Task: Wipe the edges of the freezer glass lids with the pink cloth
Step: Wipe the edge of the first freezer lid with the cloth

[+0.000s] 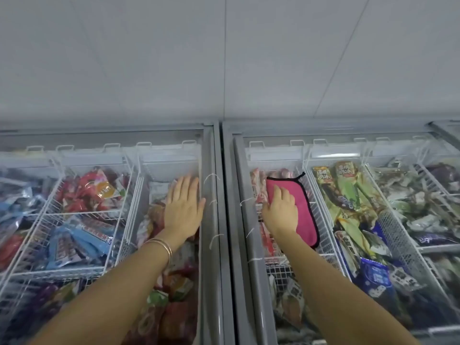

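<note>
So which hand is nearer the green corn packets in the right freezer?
Right. The right hand presses the pink cloth beside the green corn packets; the left hand lies flat on the left freezer's glass lid.

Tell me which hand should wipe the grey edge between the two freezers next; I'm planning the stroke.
Right. The right hand already presses the pink cloth flat on the right glass lid, beside that edge. The left hand lies flat and bare on the left lid.
</note>
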Demonstrator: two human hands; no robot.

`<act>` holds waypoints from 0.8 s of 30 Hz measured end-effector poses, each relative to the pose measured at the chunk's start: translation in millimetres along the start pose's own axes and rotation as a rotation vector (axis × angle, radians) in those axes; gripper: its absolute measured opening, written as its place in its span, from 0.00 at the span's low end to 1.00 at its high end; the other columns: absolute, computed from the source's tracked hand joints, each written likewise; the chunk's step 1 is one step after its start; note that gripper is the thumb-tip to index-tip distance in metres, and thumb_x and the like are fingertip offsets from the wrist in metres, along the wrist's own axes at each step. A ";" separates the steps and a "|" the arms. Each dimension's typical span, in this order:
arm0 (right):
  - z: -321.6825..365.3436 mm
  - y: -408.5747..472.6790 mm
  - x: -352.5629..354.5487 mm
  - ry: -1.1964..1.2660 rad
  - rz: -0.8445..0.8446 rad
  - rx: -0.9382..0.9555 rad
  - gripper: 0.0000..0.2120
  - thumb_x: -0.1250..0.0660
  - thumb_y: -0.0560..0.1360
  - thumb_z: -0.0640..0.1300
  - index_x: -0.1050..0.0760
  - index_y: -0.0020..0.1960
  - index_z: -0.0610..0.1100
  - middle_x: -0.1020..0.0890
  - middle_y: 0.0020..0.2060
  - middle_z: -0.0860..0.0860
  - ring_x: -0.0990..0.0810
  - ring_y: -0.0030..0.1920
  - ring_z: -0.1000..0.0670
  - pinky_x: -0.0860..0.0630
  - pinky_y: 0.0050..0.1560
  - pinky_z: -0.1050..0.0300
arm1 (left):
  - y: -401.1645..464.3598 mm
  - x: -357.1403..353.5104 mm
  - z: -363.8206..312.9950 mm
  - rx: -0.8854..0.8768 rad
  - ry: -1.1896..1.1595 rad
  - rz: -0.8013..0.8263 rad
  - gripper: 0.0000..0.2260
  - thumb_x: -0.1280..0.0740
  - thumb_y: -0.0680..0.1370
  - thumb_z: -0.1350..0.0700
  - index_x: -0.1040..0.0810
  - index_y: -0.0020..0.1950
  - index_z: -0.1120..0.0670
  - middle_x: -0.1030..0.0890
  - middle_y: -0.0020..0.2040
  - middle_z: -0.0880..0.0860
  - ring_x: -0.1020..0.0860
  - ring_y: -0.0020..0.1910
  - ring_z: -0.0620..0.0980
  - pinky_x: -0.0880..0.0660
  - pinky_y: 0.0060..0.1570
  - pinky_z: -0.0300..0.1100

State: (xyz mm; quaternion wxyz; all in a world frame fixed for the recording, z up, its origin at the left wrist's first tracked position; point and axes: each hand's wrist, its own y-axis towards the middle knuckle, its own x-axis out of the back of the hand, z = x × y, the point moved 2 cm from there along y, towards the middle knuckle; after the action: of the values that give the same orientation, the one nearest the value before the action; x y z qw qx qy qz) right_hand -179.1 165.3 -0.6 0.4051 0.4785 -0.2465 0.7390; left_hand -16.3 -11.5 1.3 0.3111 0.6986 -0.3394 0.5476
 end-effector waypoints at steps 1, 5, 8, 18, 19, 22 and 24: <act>-5.6 0.5 -1.9 -0.048 0.047 -0.077 0.26 0.41 0.76 0.48 0.41 0.71 0.41 0.32 0.68 0.41 0.35 0.67 0.41 0.33 0.64 0.42 | 1.6 -4.2 4.9 0.019 -0.010 0.022 0.29 0.57 0.79 0.44 0.42 0.74 0.59 0.39 0.75 0.60 0.44 0.75 0.58 0.47 0.73 0.56; -22.9 7.8 -23.0 -0.282 0.063 -0.040 0.23 0.42 0.78 0.47 0.39 0.70 0.38 0.30 0.65 0.39 0.31 0.62 0.38 0.31 0.60 0.45 | 15.6 -23.4 22.6 0.056 -0.016 0.037 0.30 0.56 0.77 0.43 0.36 0.72 0.60 0.35 0.73 0.61 0.40 0.73 0.59 0.43 0.72 0.56; -20.6 29.4 -26.1 -0.347 0.052 0.065 0.23 0.42 0.75 0.32 0.39 0.69 0.35 0.29 0.64 0.37 0.30 0.61 0.38 0.29 0.58 0.49 | 30.8 -32.6 30.2 0.074 -0.036 0.044 0.28 0.53 0.77 0.43 0.32 0.68 0.61 0.31 0.69 0.63 0.36 0.70 0.61 0.39 0.70 0.57; 0.0 140.0 -27.3 0.883 -0.031 -0.554 0.13 0.45 0.67 0.31 0.28 0.35 0.46 0.31 0.24 0.51 0.36 0.24 0.52 0.39 0.26 0.60 | 47.4 -41.9 34.5 0.068 -0.025 -0.051 0.20 0.46 0.77 0.47 0.28 0.61 0.59 0.28 0.63 0.62 0.29 0.60 0.62 0.32 0.61 0.58; 6.5 150.2 -29.0 0.844 0.007 -0.474 0.13 0.44 0.69 0.32 0.28 0.34 0.47 0.31 0.24 0.52 0.36 0.22 0.54 0.40 0.24 0.62 | 48.1 -43.2 34.5 0.075 -0.022 -0.052 0.20 0.46 0.77 0.47 0.28 0.61 0.58 0.28 0.63 0.62 0.30 0.60 0.62 0.33 0.61 0.58; 27.7 175.8 -40.6 0.697 0.096 -0.197 0.12 0.41 0.75 0.37 0.28 0.33 0.42 0.29 0.33 0.46 0.30 0.25 0.58 0.33 0.27 0.66 | 49.7 -46.6 35.7 0.081 -0.023 -0.060 0.20 0.46 0.78 0.47 0.28 0.61 0.58 0.28 0.63 0.62 0.30 0.62 0.62 0.34 0.62 0.58; 41.2 188.3 -51.7 0.611 0.171 -0.099 0.13 0.41 0.78 0.45 0.23 0.48 0.37 0.26 0.48 0.44 0.25 0.43 0.53 0.27 0.47 0.58 | 49.1 -47.7 36.5 0.075 -0.029 -0.073 0.20 0.45 0.78 0.47 0.29 0.62 0.58 0.28 0.63 0.62 0.31 0.62 0.62 0.35 0.63 0.58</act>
State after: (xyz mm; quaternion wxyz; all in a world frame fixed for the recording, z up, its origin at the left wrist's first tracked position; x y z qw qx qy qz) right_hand -304.4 12.0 -25.8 0.4195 0.1918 -0.1886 0.8670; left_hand -44.2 -62.9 -49.7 0.2994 0.7297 -0.2976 0.5379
